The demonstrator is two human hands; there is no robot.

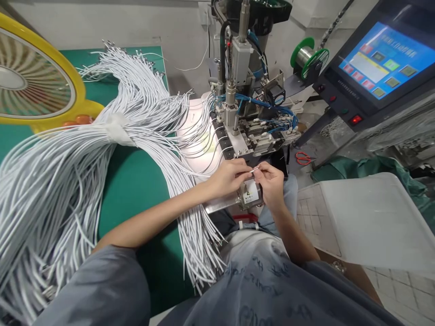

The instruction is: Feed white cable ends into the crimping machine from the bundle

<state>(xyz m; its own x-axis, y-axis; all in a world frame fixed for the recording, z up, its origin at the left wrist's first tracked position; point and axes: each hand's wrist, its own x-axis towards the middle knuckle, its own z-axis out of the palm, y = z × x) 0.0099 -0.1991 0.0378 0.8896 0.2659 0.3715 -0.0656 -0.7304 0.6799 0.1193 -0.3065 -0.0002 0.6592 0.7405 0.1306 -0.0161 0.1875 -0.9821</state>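
My left hand point(232, 176) pinches the end of a white cable point(252, 171) between thumb and fingers. From the other side my right hand point(271, 182) meets it, its thumb and fingertips closed on the tip of the same cable. Both hands are just in front of the machine point(238, 136), which has metal cylinders and blue air tubes. Several white cables run from its front edge back to a large bundle of white cables point(142, 99), gathered by a white tie point(118, 130). Below my hands sits a metal part with a white label point(250, 192).
A yellow fan point(81, 86) stands at the left on the green table point(136, 181). At the right are a control screen point(387, 63), a white plastic bin point(377, 217) and red-handled scissors point(303, 158). A green spool of wire point(306, 56) is mounted behind the machine.
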